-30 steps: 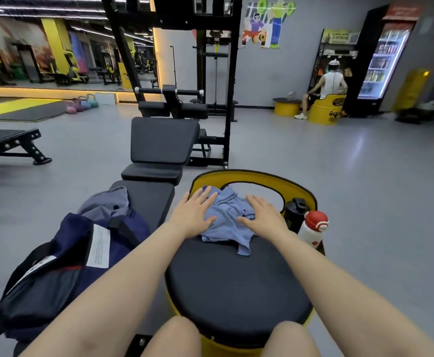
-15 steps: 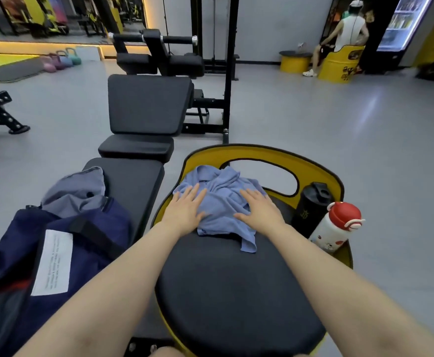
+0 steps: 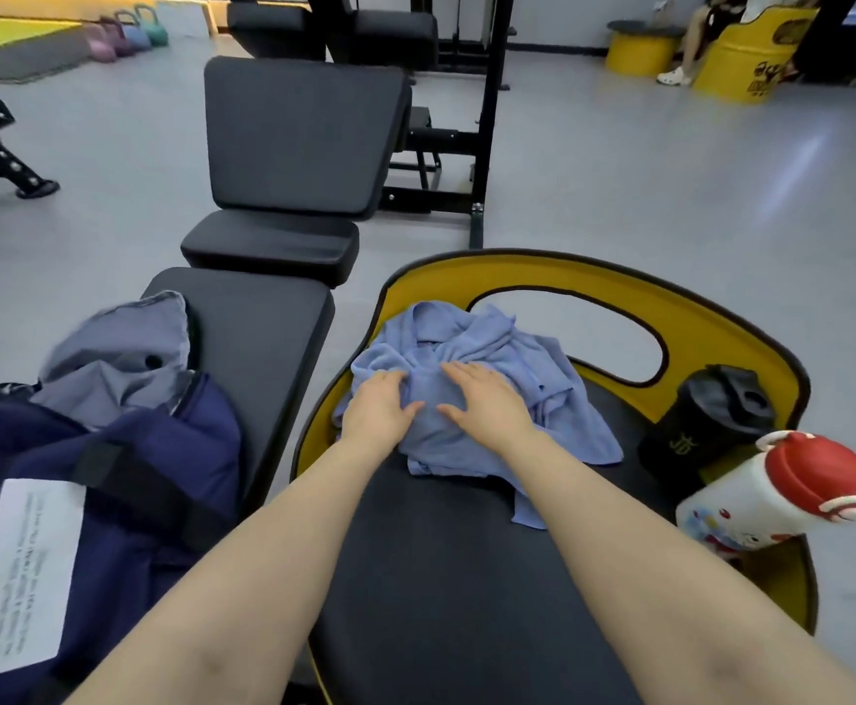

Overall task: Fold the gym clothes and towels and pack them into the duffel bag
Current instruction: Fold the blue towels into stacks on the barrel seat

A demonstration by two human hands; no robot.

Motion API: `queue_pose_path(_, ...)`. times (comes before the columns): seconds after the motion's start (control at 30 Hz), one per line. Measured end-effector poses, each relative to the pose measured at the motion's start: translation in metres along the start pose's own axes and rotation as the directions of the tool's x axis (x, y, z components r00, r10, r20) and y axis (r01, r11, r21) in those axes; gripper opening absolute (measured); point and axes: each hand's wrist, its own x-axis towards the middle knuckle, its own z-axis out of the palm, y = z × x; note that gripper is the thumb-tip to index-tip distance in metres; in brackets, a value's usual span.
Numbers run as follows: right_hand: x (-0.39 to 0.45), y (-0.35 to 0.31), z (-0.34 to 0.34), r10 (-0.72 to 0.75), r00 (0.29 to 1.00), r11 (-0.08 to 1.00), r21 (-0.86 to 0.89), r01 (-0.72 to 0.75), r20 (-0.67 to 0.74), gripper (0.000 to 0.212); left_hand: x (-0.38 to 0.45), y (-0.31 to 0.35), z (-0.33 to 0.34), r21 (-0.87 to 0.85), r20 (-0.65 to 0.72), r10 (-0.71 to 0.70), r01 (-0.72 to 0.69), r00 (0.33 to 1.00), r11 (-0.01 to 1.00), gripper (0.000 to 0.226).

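Note:
A crumpled light-blue towel lies on the round black seat pad of a yellow-backed stool. My left hand rests on the towel's left part, its fingertips curled into the cloth. My right hand lies flat on the towel's middle with fingers straight. The navy duffel bag sits open on the bench to the left, with a grey garment spilling out of its top.
A black shaker bottle and a white bottle with a red cap stand on the stool's right edge. A black weight bench runs ahead on the left. Kettlebells sit far left; a person sits on a yellow stool far right.
The camera has tilted down and closer. Both hands have slid inward on the towel, and my left fingertips now bunch the cloth.

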Motion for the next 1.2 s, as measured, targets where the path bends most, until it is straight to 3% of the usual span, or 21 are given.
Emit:
queue_pose_path(0.1,0.013,-0.005,0.004,0.042,0.999,0.999,0.019,-0.042,0.007,0.052,0.008,0.004,0.000,-0.092,-0.023,-0.059,0.057,0.998,0.994,0.024)
queue_pose_path(0.23,0.011,-0.009,-0.003,0.113,0.993,0.990,0.091,-0.110,-0.024,0.014,0.008,0.010,-0.001,-0.272,0.053,-0.093,0.104,0.994,0.957,0.018)
queue_pose_path(0.37,-0.010,-0.014,-0.026,0.163,0.985,0.974,0.169,-0.152,-0.056,0.033,-0.008,0.019,-0.016,-0.358,0.098,-0.029,0.063,0.995,0.931,0.020)
queue_pose_path(0.57,-0.059,-0.041,-0.081,0.209,0.945,0.957,0.250,-0.145,-0.251,0.021,-0.040,0.059,-0.063,-0.495,-0.024,0.062,-0.066,0.998,0.866,0.004)
queue_pose_path(0.77,-0.114,-0.073,-0.155,0.214,0.887,0.950,0.297,-0.092,-0.410,0.018,-0.083,0.108,-0.137,-0.459,-0.134,0.250,-0.284,0.959,0.842,0.009)
queue_pose_path(1.2,-0.193,-0.152,-0.299,0.138,0.732,0.962,0.267,0.062,-0.667,0.017,-0.179,0.194,-0.286,-0.340,-0.413,0.342,-0.491,0.844,0.802,0.010)
